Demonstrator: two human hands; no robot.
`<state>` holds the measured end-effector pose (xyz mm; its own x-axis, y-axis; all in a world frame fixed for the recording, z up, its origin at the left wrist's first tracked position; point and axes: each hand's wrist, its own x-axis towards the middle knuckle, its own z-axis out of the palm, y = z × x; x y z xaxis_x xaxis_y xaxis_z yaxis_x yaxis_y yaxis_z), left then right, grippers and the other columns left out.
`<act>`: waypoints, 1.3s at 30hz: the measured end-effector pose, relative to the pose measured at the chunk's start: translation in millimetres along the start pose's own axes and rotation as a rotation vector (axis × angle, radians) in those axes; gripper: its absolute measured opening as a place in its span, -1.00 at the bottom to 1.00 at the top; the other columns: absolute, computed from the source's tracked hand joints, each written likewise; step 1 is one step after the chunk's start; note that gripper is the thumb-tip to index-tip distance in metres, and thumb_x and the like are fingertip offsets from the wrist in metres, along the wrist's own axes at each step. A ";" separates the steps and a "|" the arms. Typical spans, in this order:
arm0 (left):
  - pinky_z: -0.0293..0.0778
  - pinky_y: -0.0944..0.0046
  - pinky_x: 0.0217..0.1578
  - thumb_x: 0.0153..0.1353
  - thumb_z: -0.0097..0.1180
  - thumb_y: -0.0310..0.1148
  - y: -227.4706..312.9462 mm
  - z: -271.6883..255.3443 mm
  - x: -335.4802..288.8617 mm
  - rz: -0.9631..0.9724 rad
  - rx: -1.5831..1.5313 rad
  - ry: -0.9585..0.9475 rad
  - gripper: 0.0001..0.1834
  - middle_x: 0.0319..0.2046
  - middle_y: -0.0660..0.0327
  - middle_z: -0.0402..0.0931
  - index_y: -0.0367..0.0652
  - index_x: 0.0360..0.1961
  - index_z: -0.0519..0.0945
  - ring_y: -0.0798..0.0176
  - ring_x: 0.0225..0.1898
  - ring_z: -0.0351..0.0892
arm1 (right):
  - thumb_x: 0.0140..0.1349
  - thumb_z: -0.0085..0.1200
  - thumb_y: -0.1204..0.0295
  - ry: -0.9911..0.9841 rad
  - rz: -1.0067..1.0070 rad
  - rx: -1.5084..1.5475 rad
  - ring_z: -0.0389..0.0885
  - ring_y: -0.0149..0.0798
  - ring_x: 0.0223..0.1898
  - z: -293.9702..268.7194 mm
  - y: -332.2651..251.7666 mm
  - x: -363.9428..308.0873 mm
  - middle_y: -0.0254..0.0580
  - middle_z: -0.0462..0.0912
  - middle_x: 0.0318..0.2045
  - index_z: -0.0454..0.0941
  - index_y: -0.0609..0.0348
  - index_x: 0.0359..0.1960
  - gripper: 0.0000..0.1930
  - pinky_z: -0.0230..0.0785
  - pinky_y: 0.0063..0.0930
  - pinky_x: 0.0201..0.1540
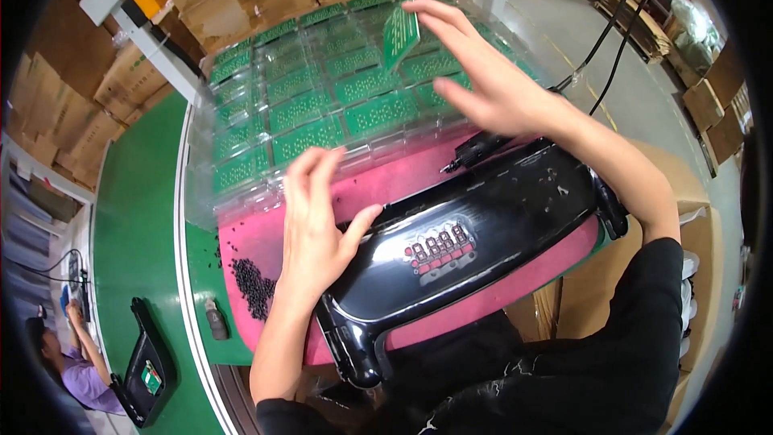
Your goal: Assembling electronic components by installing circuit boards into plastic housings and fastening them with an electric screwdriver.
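Note:
A green circuit board stands tilted at the fingertips of my right hand, above the clear plastic tray of similar boards. My right thumb is spread away from the board, and the hand is slightly blurred. A glossy black plastic housing with display-shaped cutouts lies in front of me on a pink mat. Over its left end is my left hand, fingers apart and holding nothing. Its thumb reaches the housing's far edge; whether it touches is unclear.
Small black screws lie piled left of my left forearm. A dark screwdriver lies behind the housing. A grey object sits on the green table. At lower left are another black housing and a person in purple.

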<state>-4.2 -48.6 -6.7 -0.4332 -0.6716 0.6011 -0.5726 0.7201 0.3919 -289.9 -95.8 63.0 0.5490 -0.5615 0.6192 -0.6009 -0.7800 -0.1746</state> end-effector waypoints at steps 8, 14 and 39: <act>0.45 0.07 0.13 0.16 0.20 -0.63 13.5 -7.9 -3.1 0.181 -0.321 -0.010 -0.11 0.20 -0.18 0.43 -0.30 0.46 0.02 -0.06 0.07 0.59 | 0.22 0.07 0.63 -0.266 0.304 1.410 -0.03 -0.07 0.49 13.7 -113.6 -47.0 -0.01 -0.17 0.48 -0.05 0.33 0.47 -0.21 0.05 -0.04 0.44; 0.56 0.21 -0.08 0.27 -0.03 -0.57 24.1 -19.0 -8.9 -0.249 -0.766 -0.477 -0.31 -0.20 0.07 0.68 -0.26 0.44 0.14 0.14 -0.22 0.70 | -0.02 0.34 0.58 -0.047 0.039 0.207 0.50 -0.04 0.15 0.6 -108.4 -41.6 0.04 0.42 0.23 0.31 0.26 0.33 -0.21 0.45 -0.31 0.13; 0.51 0.47 -0.59 -0.30 0.59 -0.43 33.1 -14.3 -12.6 -0.151 -0.573 -0.711 -0.26 -0.21 0.15 0.59 -0.31 0.03 0.60 0.38 -0.45 0.54 | 0.22 -0.05 0.70 -0.127 1.157 1.051 0.56 -0.59 -0.45 -3.2 -110.8 -128.6 -0.30 0.64 -0.50 0.50 0.42 -0.13 -0.80 0.39 -0.72 -0.39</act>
<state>-7.7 -13.8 8.7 -0.8161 -0.5776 0.0209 -0.3080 0.4653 0.8298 -295.8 63.7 5.2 0.1700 -0.9448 -0.2802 -0.0853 0.2692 -0.9593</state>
